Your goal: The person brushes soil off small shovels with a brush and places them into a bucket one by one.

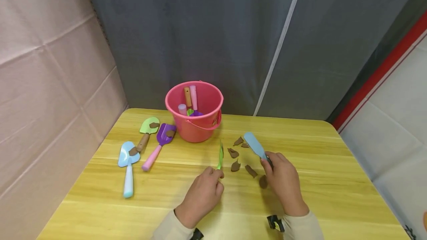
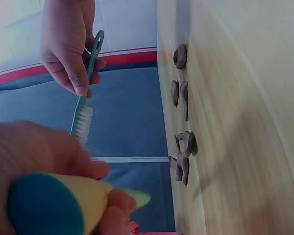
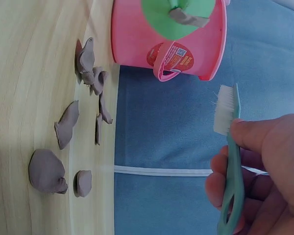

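Note:
My left hand [image 1: 203, 193] grips a small toy shovel [image 1: 220, 155] by its handle; the handle [image 2: 83, 196] is pale yellow with a blue end. On the green blade [image 3: 159, 19] lies a brown clay-like piece [image 3: 186, 18], and in the head view the blade is seen nearly edge-on. My right hand [image 1: 284, 177] holds a blue-green brush [image 3: 235, 166] above the table, thumb near its head, white bristles [image 3: 224, 110] facing left in the right wrist view. Several flat brown pieces [image 1: 235, 166] lie on the table between and beyond the hands.
Behind the hands stands a pink bucket [image 1: 197, 130] with several toy tools inside. To the left lie a green shovel [image 1: 146, 126], a purple shovel [image 1: 163, 138] and a light-blue shovel [image 1: 125, 158], brown pieces on them. A grey curtain [image 1: 200, 29] hangs past the table's far edge.

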Available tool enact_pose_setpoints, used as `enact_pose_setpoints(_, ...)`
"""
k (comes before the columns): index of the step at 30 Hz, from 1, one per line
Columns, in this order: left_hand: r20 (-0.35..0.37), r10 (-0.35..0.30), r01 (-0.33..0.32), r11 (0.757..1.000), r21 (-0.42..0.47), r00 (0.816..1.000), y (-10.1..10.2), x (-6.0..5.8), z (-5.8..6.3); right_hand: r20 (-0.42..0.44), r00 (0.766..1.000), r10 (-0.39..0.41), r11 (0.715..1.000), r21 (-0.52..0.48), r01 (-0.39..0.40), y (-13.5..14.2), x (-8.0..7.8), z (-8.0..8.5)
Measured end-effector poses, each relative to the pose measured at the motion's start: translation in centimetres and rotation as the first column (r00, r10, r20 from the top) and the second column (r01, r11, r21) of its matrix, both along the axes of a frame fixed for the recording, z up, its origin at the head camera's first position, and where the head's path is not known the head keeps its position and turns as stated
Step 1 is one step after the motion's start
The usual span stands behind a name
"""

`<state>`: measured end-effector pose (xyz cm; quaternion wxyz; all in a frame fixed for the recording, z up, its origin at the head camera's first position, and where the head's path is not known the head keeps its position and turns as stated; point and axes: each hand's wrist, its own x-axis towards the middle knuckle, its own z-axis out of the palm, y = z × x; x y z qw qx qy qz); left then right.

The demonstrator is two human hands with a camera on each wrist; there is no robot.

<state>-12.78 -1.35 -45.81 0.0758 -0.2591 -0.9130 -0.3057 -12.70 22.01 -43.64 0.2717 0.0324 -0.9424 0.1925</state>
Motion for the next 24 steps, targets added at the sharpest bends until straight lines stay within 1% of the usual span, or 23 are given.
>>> enact_pose_setpoints(3,0.033,-0.007,0.006,1.000,0.022,0.999,-0.1,0.1,0.1,0.009,1.000,-0.006,1.000,-0.001,0.006,0.0,0.0,0.0)
enact_pose_setpoints(5,0.034,-0.006,0.005,1.000,0.026,0.999,-0.2,0.1,0.1,0.007,1.000,-0.002,1.000,-0.001,0.002,-0.1,0.0,0.0)
enact_pose_setpoints(8,-0.015,0.008,-0.008,1.000,0.011,1.000,-0.2,0.1,0.0,-0.001,1.000,0.014,1.000,0.008,-0.014,-0.3,0.0,0.2)
enact_pose_setpoints(10,-0.063,0.016,-0.017,1.000,-0.013,0.998,-0.2,0.0,0.0,0.001,0.999,0.043,0.999,0.019,-0.043,-0.5,0.0,0.3)
enact_pose_setpoints(12,-0.107,0.019,-0.023,0.999,-0.033,0.994,-0.2,0.0,-0.1,0.022,0.996,0.087,0.995,0.038,-0.088,-0.9,0.0,0.4)
enact_pose_setpoints(15,-0.157,0.004,-0.009,1.000,-0.029,0.988,-0.1,0.0,-0.2,0.070,0.983,0.173,0.982,0.068,-0.177,-1.6,0.0,0.3)
enact_pose_setpoints(17,-0.183,-0.008,0.005,1.000,-0.017,0.983,-0.1,0.0,-0.4,0.085,0.971,0.222,0.969,0.095,-0.230,-2.0,-0.1,0.2)
enact_pose_setpoints(20,-0.197,-0.029,0.027,1.000,-0.015,0.980,-0.1,0.0,-0.6,0.085,0.962,0.260,0.955,0.125,-0.269,-2.5,-0.1,0.3)
enact_pose_setpoints(22,-0.180,-0.040,0.036,0.999,-0.026,0.983,-0.2,0.1,-0.6,0.079,0.959,0.270,0.949,0.143,-0.279,-2.7,-0.1,0.4)
enact_pose_setpoints(24,-0.164,-0.048,0.043,0.999,-0.034,0.985,-0.2,0.2,-0.6,0.092,0.958,0.272,0.947,0.148,-0.283,-2.8,-0.1,0.4)
